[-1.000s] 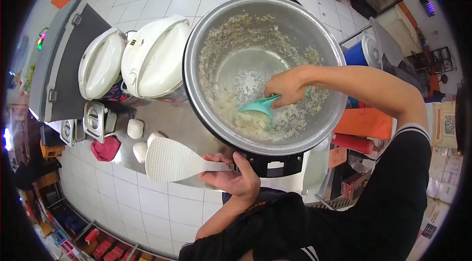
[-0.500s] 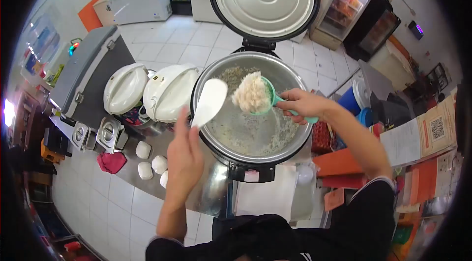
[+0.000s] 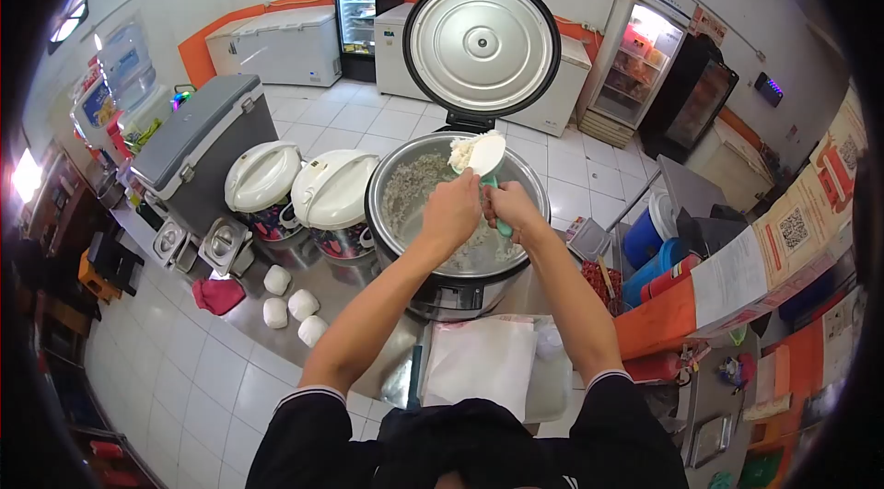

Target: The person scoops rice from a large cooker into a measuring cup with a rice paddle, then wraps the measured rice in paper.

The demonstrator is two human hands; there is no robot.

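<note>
My left hand (image 3: 451, 211) is closed on a white rice paddle (image 3: 488, 154), its blade against a heap of cooked rice (image 3: 462, 150). The rice sits in a green scoop (image 3: 504, 227), largely hidden behind the paddle and my hands. My right hand (image 3: 516, 211) grips the scoop's handle. Both hands are above a large rice cooker (image 3: 376, 199), whose round lid (image 3: 483, 42) stands raised at the back. Bits of rice cling to the inside of its pot. Several white wrapped balls (image 3: 302, 305) lie on the steel counter to the left.
Two lidded pots (image 3: 336, 190) stand left of the cooker, beside a grey cool box (image 3: 198, 134) and steel containers (image 3: 226, 245). A red cloth (image 3: 218, 296) lies near them. White paper sheets (image 3: 479, 365) are in front. A blue bucket (image 3: 645, 236) stands on the right.
My left hand has moved right and up, bringing the paddle onto the rice in the scoop. The scoop has tilted and my hands are now close together. The camera view has lifted.
</note>
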